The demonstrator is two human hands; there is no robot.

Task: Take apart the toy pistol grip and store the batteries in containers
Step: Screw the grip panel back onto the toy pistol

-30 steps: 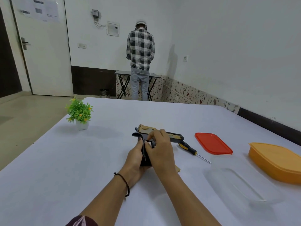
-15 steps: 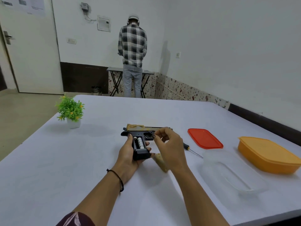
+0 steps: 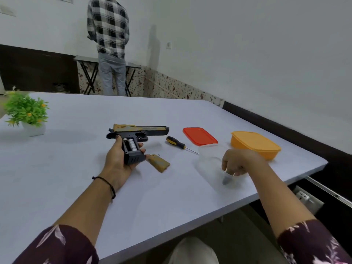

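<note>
Grip cover (image 3: 159, 163) off, on counter (image 3: 76, 178). L hand (image 3: 117, 161) clamped round toy pistol (image 3: 140, 131) — two batts (image 3: 131, 144) showing in open grip. R hand (image 3: 240, 161) dipped into clear container (image 3: 206, 155) over dark piece (image 3: 226, 181) — gripped or released, can't tell. Most storing left.

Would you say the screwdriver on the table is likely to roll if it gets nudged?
Probably: the screwdriver has a rounded handle and lies loose on the smooth table. Its thin shaft suggests it is light.
</note>
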